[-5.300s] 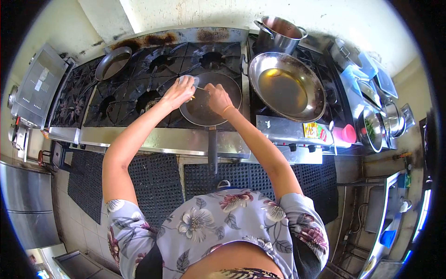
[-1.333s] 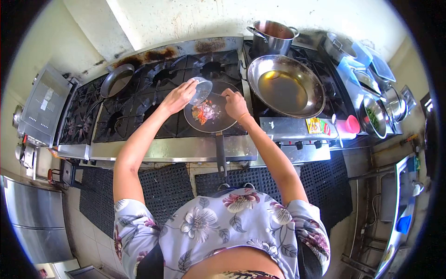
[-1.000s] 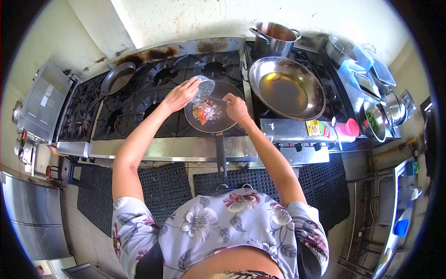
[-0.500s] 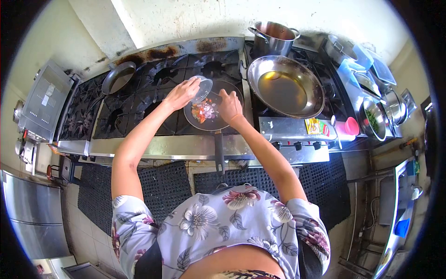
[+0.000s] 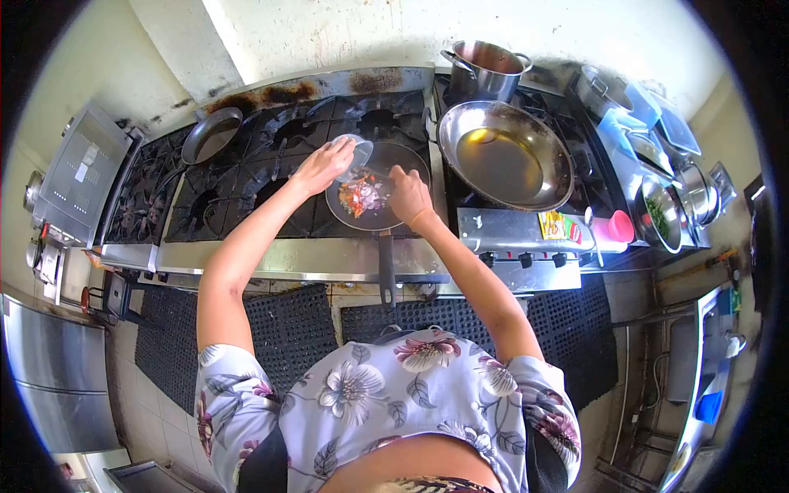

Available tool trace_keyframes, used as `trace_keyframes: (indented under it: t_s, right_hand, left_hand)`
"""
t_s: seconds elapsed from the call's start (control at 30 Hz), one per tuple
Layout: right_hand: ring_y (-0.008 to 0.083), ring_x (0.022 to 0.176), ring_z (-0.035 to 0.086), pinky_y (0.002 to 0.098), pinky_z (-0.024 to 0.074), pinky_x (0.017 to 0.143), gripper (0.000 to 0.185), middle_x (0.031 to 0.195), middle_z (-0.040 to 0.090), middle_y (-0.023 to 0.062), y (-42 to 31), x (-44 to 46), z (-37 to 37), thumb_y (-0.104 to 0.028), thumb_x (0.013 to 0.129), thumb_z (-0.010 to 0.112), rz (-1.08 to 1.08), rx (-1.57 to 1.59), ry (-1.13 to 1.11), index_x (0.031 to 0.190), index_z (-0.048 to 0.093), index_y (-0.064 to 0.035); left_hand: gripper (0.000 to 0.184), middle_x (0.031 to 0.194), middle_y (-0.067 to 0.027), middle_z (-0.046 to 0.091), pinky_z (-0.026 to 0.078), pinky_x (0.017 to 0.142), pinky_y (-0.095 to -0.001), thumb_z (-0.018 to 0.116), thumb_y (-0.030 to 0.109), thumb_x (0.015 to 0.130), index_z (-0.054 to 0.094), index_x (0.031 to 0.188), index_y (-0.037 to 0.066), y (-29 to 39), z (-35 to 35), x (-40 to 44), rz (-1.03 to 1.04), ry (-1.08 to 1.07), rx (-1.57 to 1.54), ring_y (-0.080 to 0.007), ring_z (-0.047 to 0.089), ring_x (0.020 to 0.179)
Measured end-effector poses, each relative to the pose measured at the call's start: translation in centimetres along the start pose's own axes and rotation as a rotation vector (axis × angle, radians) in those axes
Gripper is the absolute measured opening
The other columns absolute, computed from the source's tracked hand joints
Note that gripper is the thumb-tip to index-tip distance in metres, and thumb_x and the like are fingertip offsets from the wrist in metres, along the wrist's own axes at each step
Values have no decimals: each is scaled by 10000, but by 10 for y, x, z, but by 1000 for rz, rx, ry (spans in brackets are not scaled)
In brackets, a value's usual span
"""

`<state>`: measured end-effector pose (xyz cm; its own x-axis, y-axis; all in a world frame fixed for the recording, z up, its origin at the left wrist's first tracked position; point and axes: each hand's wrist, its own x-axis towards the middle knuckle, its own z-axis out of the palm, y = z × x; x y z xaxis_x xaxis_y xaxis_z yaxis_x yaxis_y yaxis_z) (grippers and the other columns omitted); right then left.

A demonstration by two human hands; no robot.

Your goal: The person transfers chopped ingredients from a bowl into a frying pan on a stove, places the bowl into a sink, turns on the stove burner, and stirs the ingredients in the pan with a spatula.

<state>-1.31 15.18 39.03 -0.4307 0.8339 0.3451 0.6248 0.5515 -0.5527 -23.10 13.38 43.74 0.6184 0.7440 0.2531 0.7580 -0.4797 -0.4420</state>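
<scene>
My left hand grips a small clear bowl, tilted over the frying pan on the stove. Chopped red, orange and pinkish-white pieces lie in the left part of the pan. Over the pan's right side, my right hand is closed round a thin utensil, mostly hidden by the fingers, that points toward the bowl. The pan's dark handle sticks out over the stove's front edge.
A wide steel pan with yellowish liquid stands to the right, a tall pot behind it. A smaller pan is at the back left. Packets, a spoon, a pink container and a bowl of greens sit at the right.
Since the oldest frame, the chopped pieces have come into the pan and the bowl has tilted over it. In the last second my right hand has shifted slightly left and down.
</scene>
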Motion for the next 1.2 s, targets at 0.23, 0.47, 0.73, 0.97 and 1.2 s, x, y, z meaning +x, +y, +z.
trace_keyframes:
  t_s: [0.23, 0.47, 0.73, 0.97, 1.2]
  right_hand:
    - [423, 740, 561, 460, 472, 686, 275, 866, 518, 248, 14, 13, 11, -43, 682, 544, -8, 87, 21, 951, 509, -93]
    - [362, 841, 581, 422, 469, 733, 194, 879, 605, 212, 15, 5, -9, -73, 696, 474, 140, 56, -63, 841, 603, -76]
    - [404, 854, 581, 428, 469, 773, 207, 882, 590, 280, 7, 20, 18, -113, 691, 511, 254, 69, -47, 808, 581, 43]
    - [391, 843, 585, 419, 471, 767, 195, 878, 595, 259, -9, 13, 7, -109, 692, 523, 272, 57, -41, 821, 579, 26]
    - [365, 680, 603, 408, 506, 582, 252, 849, 540, 221, -1, -10, 2, -41, 717, 515, 43, -118, 67, 942, 427, 32]
  left_hand:
    - [280, 1182, -183, 459, 396, 935, -345, 527, 8, 698, 531, 968, -67, 7, -11, 3, -1, -39, 4, -294, 423, 1148]
    - [306, 1184, -182, 456, 375, 955, -347, 575, 7, 653, 530, 950, -55, 2, -6, -4, -72, -4, 13, -293, 414, 1156]
    - [370, 1182, -206, 434, 376, 937, -358, 591, -7, 606, 514, 961, -73, 34, -22, 7, -174, -18, -35, -313, 402, 1149]
    - [330, 1101, -199, 449, 406, 888, -365, 576, -38, 601, 514, 924, -69, 41, -5, 3, -271, -69, 19, -314, 438, 1081]
    - [392, 1122, -186, 439, 434, 847, -361, 633, -26, 557, 496, 924, -48, 30, -3, -6, -352, -29, -6, -305, 442, 1076]
